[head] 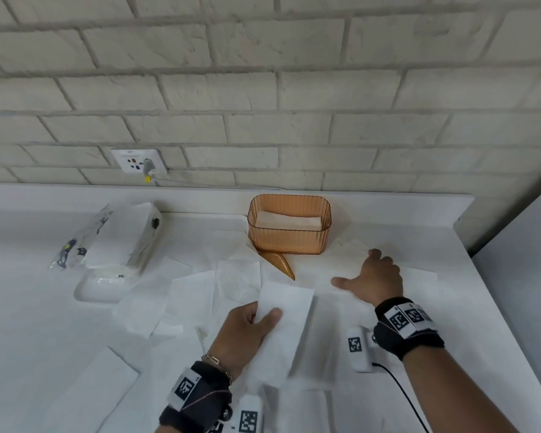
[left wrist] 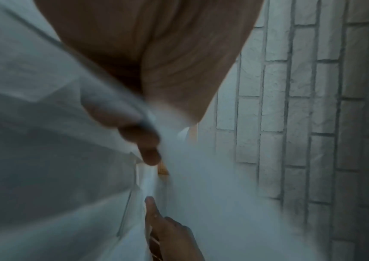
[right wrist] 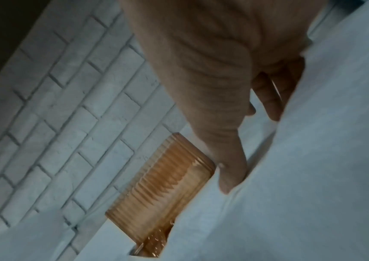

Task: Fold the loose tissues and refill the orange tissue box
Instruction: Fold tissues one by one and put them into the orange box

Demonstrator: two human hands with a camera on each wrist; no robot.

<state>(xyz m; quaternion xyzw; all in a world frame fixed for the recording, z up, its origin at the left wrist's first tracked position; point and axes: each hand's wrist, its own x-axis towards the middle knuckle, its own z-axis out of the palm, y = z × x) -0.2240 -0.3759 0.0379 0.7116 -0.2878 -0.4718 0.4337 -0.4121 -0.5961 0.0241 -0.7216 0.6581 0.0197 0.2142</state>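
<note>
While a few folded tissues already sit in the orange box [head: 289, 225] at the back of the desk [head: 28, 323], most of the job looks undone: loose sheets [head: 141, 310] lie scattered from the left across the middle. Left hand [head: 247, 332] pinches a folded tissue [head: 286, 326], probably next to go in. Right hand [head: 374, 278] lies flat, fingers spread, on another sheet [head: 419, 278].
</note>
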